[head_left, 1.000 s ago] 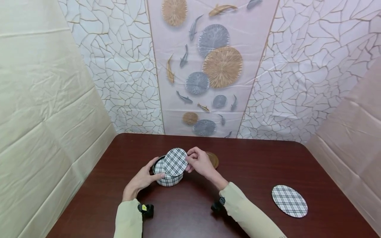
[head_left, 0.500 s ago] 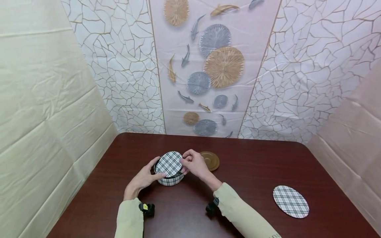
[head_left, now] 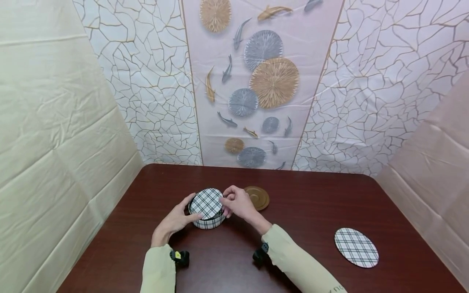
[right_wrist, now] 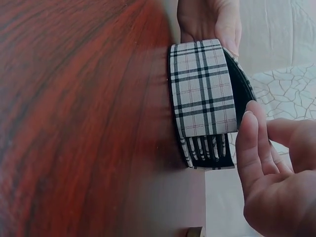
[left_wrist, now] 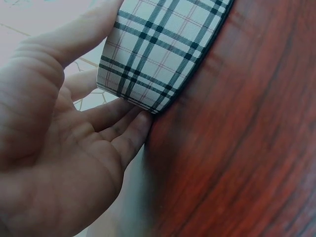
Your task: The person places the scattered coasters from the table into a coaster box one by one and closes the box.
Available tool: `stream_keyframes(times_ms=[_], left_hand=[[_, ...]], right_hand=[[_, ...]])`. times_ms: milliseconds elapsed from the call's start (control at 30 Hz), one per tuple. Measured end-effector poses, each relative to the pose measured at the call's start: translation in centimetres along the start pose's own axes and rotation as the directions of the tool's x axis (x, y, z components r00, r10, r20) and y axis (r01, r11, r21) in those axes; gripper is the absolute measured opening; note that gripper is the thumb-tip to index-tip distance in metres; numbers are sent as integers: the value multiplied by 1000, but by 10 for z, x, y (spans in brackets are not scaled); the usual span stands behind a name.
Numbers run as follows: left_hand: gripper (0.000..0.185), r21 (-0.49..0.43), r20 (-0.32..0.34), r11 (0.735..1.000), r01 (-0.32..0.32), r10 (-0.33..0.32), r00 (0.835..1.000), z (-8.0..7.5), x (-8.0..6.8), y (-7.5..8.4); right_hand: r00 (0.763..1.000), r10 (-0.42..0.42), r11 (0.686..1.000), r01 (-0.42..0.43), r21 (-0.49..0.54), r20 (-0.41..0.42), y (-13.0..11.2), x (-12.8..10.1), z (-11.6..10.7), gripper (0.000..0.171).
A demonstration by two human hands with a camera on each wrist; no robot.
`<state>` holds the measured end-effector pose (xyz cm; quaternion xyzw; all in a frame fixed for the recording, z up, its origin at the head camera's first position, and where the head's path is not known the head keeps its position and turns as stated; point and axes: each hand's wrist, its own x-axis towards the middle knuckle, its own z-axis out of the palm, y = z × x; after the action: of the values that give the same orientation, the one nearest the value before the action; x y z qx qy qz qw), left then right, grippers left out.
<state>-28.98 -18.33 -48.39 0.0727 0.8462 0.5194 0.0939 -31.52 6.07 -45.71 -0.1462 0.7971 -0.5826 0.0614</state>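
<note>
On the bench (head_left: 220,264), my left hand (head_left: 176,219) grips the round plaid box (head_left: 209,224), its fingers curled about the side. Just left of my right hand's fingers, over the box, lies the held coaster (head_left: 206,202); my right hand (head_left: 238,203) pinches its edge. Since a second ago it has come left and lower, so I judge it nearly seated, though it tilts up toward those fingers. The loose coaster (head_left: 356,248) sits well apart, to their right.

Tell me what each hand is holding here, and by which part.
The left hand grips the round plaid holder by its side wall; the right hand pinches a plaid coaster by its right edge.
</note>
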Motion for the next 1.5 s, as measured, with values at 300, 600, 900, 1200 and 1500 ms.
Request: stream_keyframes(times_ms=[300, 600, 900, 1200, 1500], left_hand=[[90, -3, -20, 1000, 8, -8, 1000, 2, -1, -1], [89, -21, -15, 1000, 11, -12, 1000, 1, -2, 0], [88, -10, -15, 1000, 0, 0, 1000, 1, -1, 1], [88, -15, -20, 1000, 6, -6, 1000, 0, -3, 0], [88, -4, -23, 1000, 5, -5, 1000, 1, -2, 1]], right_hand=[[998, 12, 1000, -11, -19, 65, -2, -3, -15, 17], [999, -1, 993, 6, -117, 44, -4, -14, -37, 13], [999, 3, 981, 5, -195, 38, 1, -37, -68, 15], [999, -11, 957, 25, -290, 51, 3, -63, -94, 20], [997, 10, 928, 20, -371, 79, 16, -90, -125, 21]])
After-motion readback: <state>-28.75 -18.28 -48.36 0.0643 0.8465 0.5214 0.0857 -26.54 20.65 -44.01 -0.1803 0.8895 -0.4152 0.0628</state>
